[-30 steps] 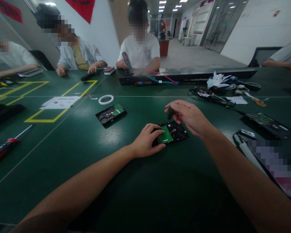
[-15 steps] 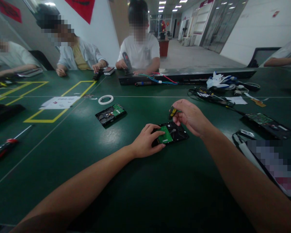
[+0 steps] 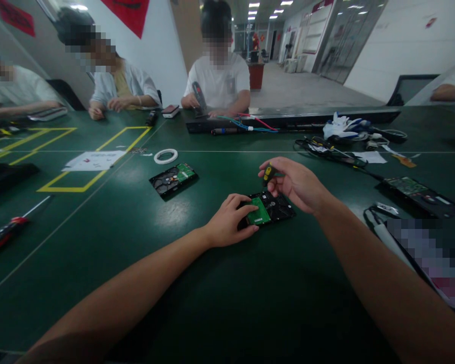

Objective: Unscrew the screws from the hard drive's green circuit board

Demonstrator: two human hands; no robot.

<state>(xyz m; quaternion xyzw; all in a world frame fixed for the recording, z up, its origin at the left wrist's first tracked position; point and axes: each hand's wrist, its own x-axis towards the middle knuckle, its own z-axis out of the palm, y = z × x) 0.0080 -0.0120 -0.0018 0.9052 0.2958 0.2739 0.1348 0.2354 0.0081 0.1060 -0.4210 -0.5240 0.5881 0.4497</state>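
A hard drive [image 3: 276, 205] with a green circuit board lies flat on the table in front of me. My left hand [image 3: 231, 220] grips its left end, fingers over the board and thumb along the near edge. Above the drive's far edge, my right hand [image 3: 290, 184] holds a small screwdriver [image 3: 268, 175] by its black and yellow handle. The handle stands nearly upright between thumb and fingers; its tip is too small to make out. Farther left lies a second hard drive [image 3: 174, 179], board side up.
Left are a red-black screwdriver [image 3: 7, 232], a paper sheet [image 3: 94, 160] and a white tape ring [image 3: 166, 156]. Right lie another drive [image 3: 420, 196], cables [image 3: 329, 150] and gloves [image 3: 343, 126]. A long black bar [image 3: 296, 121] spans the far side, where several people sit.
My right fingers have shifted around the screwdriver handle, the index finger reaching farther left. My left hand stays on the drive. A person across the table has drawn a hand back from a dark object.
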